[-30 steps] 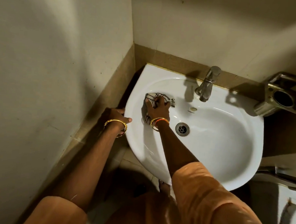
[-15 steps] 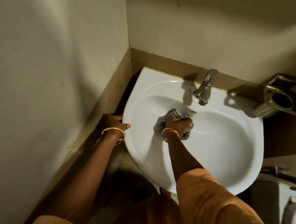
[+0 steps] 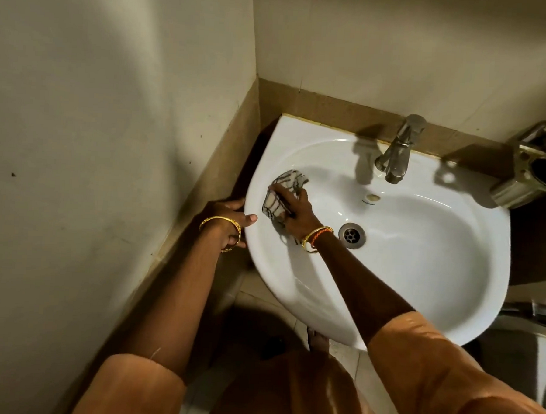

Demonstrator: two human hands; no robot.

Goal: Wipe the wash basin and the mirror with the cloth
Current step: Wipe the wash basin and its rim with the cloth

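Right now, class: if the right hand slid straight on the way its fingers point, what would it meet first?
The right hand points up-left across the cloth, so it would probably meet the wash basin wall and left rim first; depth is uncertain.

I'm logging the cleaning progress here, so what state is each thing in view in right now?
Cloth: bunched, pressed against the basin's left inner wall.
Right hand: fingers spread over the cloth, pressing it.
Left hand: grips the basin's left rim.
Wash basin: white, no standing water visible.
Tap: no water running.
Drain: unplugged.
Wall holder: empty.
Mirror: not in view.
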